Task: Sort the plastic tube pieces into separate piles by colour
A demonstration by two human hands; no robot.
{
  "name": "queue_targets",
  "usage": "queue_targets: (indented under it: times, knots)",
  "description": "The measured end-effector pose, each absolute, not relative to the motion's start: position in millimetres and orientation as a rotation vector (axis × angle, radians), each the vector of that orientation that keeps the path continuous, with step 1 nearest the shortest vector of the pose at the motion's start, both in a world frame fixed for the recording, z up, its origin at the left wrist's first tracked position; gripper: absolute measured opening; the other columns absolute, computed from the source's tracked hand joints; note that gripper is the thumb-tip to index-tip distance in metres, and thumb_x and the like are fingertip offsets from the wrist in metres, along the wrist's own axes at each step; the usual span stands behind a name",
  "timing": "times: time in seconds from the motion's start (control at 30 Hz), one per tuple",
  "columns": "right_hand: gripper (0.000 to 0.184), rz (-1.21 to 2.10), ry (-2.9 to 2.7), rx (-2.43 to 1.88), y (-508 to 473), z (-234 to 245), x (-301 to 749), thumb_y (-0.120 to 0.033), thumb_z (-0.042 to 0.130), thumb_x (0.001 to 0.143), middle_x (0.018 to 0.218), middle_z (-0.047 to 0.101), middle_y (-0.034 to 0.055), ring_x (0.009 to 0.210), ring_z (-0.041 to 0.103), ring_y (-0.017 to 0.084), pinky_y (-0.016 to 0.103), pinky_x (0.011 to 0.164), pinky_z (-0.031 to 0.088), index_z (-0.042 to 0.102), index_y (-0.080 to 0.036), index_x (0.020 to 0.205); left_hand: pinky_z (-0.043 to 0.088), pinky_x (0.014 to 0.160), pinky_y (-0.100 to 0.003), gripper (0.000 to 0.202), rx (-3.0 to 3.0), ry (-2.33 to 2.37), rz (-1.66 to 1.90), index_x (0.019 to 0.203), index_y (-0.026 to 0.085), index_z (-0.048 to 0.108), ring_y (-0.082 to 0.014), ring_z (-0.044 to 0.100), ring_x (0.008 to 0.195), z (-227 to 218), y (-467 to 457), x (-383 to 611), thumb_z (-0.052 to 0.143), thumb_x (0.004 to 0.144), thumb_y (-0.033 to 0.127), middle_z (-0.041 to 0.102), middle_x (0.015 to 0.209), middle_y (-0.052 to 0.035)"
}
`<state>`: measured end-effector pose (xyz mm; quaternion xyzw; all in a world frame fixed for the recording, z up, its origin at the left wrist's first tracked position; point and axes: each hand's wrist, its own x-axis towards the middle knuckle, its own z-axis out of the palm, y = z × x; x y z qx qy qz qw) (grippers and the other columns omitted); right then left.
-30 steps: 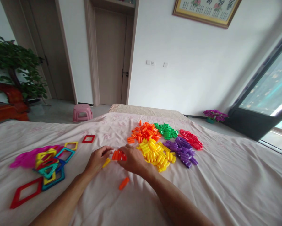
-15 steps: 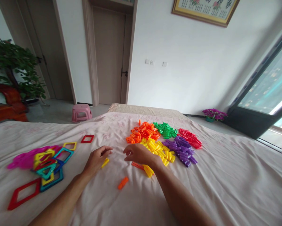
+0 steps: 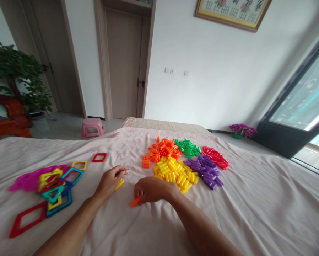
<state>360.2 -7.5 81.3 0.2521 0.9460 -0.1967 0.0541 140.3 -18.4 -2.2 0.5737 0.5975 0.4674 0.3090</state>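
My right hand (image 3: pixel 154 190) reaches low over the cloth, its fingers closed on an orange plastic building piece (image 3: pixel 135 201), whose tapered end pokes out below the fingertips. My left hand (image 3: pixel 110 182) rests at the left with loosely bent fingers and thumb apart, holding nothing visible. Right beside its fingers lies a yellow plastic piece (image 3: pixel 119 184). Beyond my right hand is a pile of yellow pieces (image 3: pixel 175 171), partly behind the wrist. Orange pieces (image 3: pixel 163 149) are heaped farther back.
Green pieces (image 3: pixel 187 148), purple pieces (image 3: pixel 206 170) and red pieces (image 3: pixel 215 156) form piles at the right. Magnetic frame tiles (image 3: pixel 58 188) overlap on the left, with a red square frame (image 3: pixel 99 157) nearby. A pink stool (image 3: pixel 92 128) stands beyond the cloth-covered surface (image 3: pixel 255 206).
My right hand has moved down toward me and taken hold of the orange piece. The red-orange and yellow pieces near its wrist have left that spot. My left hand has barely moved.
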Motion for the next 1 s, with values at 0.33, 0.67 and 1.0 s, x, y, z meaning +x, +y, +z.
queue_targets:
  times: [0.33, 0.67, 1.0]
  knots:
    - [0.017, -0.326, 2.895, 1.701, 12.1, 88.9, 375.0, -0.031, 0.061, 0.086, 0.091, 0.072, 0.0047, 0.083, 0.065, 0.019, 0.026, 0.066, 0.039, 0.07, -0.022, 0.098, 0.053, 0.079, -0.031, 0.036, 1.437, 1.541, 1.244, 0.102, 0.019, 0.069, -0.0239, 0.071, 0.096, 2.0, -21.4, 141.7, 0.059, 0.08, 0.046, 0.076, 0.095, -0.0076]
    - [0.026, -0.414, 3.129, 1.954, 27.1, 87.2, 382.9, -0.023, 0.05, 0.092, 0.112, 0.07, 0.0035, 0.101, 0.065, 0.018, 0.028, 0.085, 0.046, 0.067, -0.024, 0.112, 0.053, 0.079, -0.032, 0.048, 1.334, 1.529, 1.343, 0.109, 0.018, 0.066, -0.0233, 0.069, 0.097, 3.8, -22.9, 141.1, 0.054, 0.083, 0.056, 0.074, 0.097, -0.0088]
    - [0.052, -0.406, 3.393, 0.813, -27.7, 55.8, 329.8, -0.028, 0.058, 0.092, 0.14, 0.055, 0.006, 0.126, 0.049, 0.02, 0.034, 0.106, 0.039, 0.044, -0.022, 0.141, 0.056, 0.079, -0.038, 0.069, 1.185, 1.472, 1.607, 0.12, 0.014, 0.06, -0.0237, 0.068, 0.092, 12.0, -22.9, 136.5, 0.043, 0.083, 0.07, 0.071, 0.102, -0.0117]
